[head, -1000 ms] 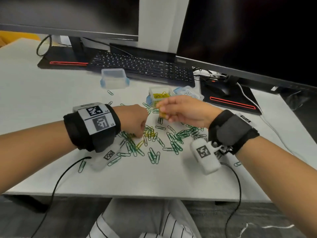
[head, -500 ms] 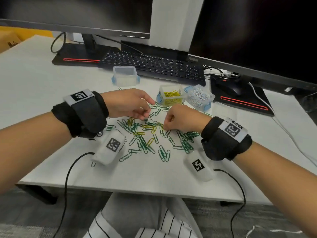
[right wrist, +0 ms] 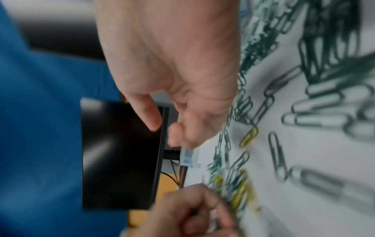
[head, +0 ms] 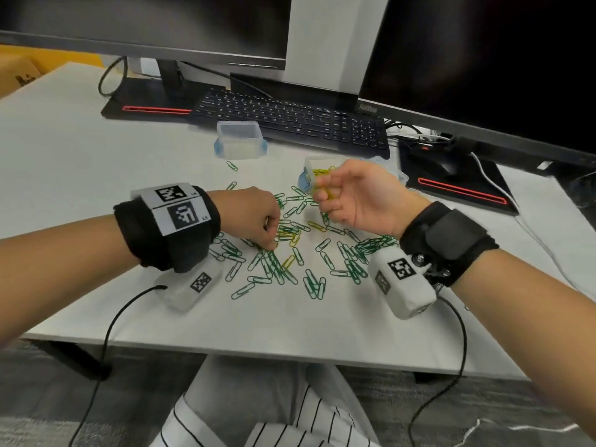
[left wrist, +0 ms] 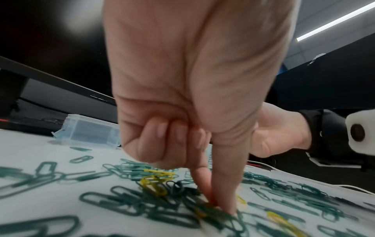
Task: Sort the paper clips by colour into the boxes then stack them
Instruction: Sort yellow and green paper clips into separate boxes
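Head view downward over table (head: pixel 96 175), wrist views close, sharing paper clips (head: pixel 277 269).

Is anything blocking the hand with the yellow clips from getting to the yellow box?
Nothing visible does. The right hand holds yellow clips raised right beside the open yellow box, which sits just past its fingertips with its top uncovered.

Office desk: two monitors (head: pixel 483 59), keyboard (head: pixel 290 119), mouse (head: pixel 446 164), white table (head: pixel 80 150).
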The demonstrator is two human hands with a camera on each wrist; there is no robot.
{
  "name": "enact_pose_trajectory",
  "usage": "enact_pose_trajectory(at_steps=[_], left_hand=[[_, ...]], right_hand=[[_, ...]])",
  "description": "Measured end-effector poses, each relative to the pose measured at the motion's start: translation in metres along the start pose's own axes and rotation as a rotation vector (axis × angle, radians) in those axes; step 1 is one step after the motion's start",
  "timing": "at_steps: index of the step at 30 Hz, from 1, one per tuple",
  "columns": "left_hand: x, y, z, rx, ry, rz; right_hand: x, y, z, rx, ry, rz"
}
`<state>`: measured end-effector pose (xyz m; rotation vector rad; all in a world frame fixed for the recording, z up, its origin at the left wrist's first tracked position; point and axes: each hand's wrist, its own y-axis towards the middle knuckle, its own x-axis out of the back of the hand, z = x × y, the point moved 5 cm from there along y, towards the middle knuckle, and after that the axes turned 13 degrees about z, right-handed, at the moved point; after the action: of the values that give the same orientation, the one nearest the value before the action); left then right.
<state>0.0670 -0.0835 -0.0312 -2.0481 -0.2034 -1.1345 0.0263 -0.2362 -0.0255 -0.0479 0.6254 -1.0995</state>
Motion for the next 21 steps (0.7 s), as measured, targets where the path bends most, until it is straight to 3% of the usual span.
enact_pose_trajectory(at_steps=[2, 4, 6, 12, 14, 15, 18, 19, 21], left_hand=[[0.000, 0.001, -0.001, -0.013, 0.020, 0.011], [-0.001, 0.002, 0.001, -0.013, 0.017, 0.040], [-0.002, 0.001, 0.003, -0.025, 0.006, 0.056], [0.007, -0.005, 0.012, -0.018, -0.021, 0.022], [0.003, -0.005, 0.012, -0.014, -0.018, 0.036], [0.001, -0.005, 0.011, -0.017, -0.019, 0.030], [-0.001, -0.003, 0.008, -0.036, -0.017, 0.001], [-0.002, -0.003, 0.007, -0.037, -0.011, 0.009], [-0.003, -0.003, 0.005, -0.030, 0.007, 0.027]], right_hand=[[0.004, 0.001, 0.001, -0.071, -0.433, -0.149], [0.005, 0.002, 0.006, -0.176, -1.056, -0.314], [0.004, 0.006, 0.005, -0.237, -1.449, -0.344], [0.000, 0.015, -0.004, -0.370, -1.658, -0.154], [-0.003, 0.013, 0.002, -0.296, -1.506, -0.151], [-0.004, 0.012, 0.002, -0.227, -1.260, -0.127], [-0.008, 0.009, -0.003, -0.041, -0.198, 0.014], [-0.009, 0.010, -0.005, -0.021, -0.003, 0.049], [-0.009, 0.013, -0.009, -0.034, 0.058, 0.055]])
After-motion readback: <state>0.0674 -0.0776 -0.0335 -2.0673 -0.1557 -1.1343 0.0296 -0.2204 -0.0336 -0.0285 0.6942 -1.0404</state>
